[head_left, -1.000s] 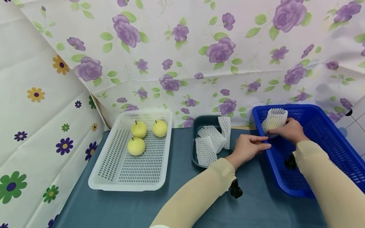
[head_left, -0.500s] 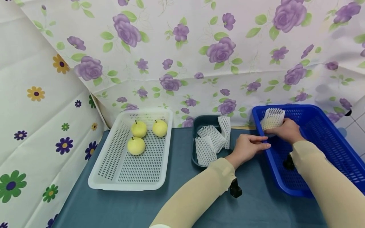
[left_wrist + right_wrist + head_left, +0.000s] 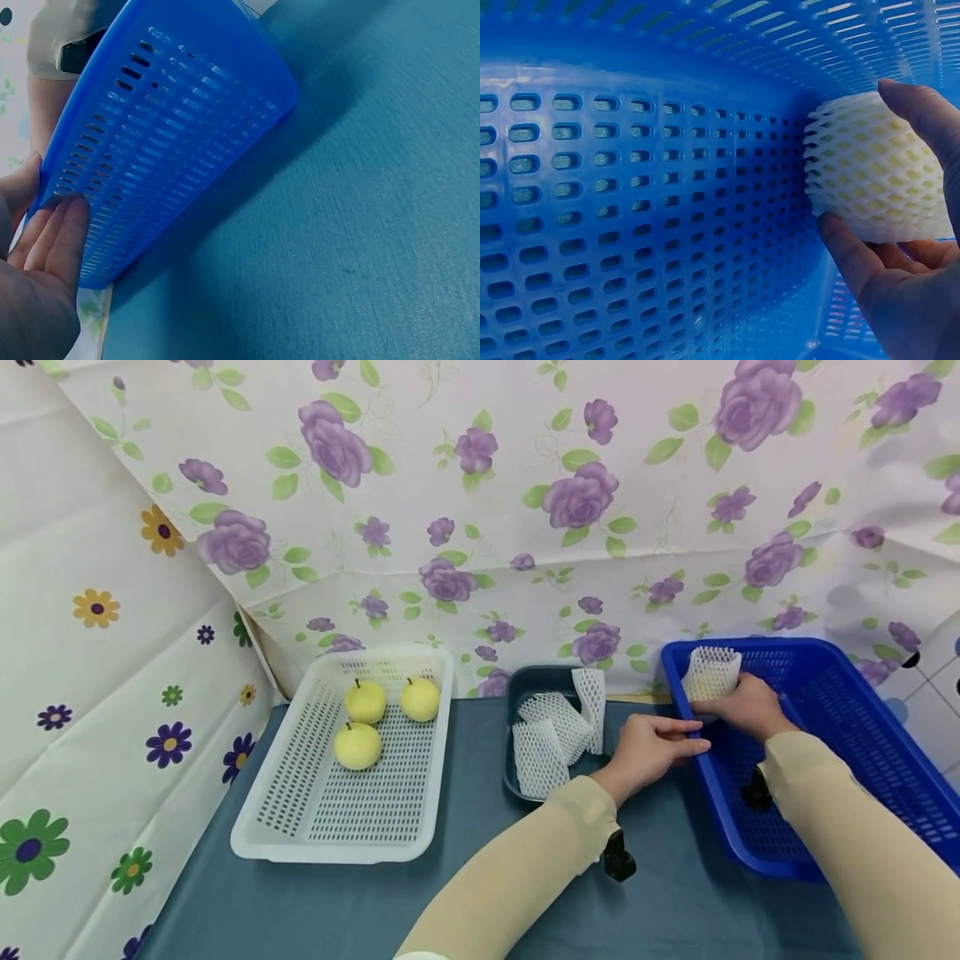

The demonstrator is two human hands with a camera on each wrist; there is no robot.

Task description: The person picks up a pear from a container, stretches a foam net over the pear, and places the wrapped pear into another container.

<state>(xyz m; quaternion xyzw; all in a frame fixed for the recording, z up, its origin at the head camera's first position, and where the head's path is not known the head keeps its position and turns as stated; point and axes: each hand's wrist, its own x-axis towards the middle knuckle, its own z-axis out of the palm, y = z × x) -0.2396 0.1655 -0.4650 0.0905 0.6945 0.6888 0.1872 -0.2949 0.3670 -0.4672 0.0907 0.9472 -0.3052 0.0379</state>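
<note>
My right hand [image 3: 752, 706] holds a yellow pear in a white foam net sleeve [image 3: 712, 674], low in the far left corner of the blue basket [image 3: 810, 760]. In the right wrist view, thumb and fingers curl around the netted pear [image 3: 877, 169], close to the perforated wall. My left hand [image 3: 648, 752] grips the basket's left rim; in the left wrist view the thumb lies at the rim and the fingers [image 3: 67, 232] against the outer wall. Several flat foam nets [image 3: 558, 727] lie in and over a small dark tray [image 3: 513, 777] left of that hand.
A white perforated basket [image 3: 251, 839] at the left holds three yellow pears [image 3: 357, 745]. All containers stand on a dark blue-green tabletop [image 3: 495, 860]. A floral sheet [image 3: 517, 527] hangs behind them, with another sheet [image 3: 112, 693] along the left side.
My right hand has shifted slightly left with the netted pear, deeper into the basket's corner. The left hand stays on the rim.
</note>
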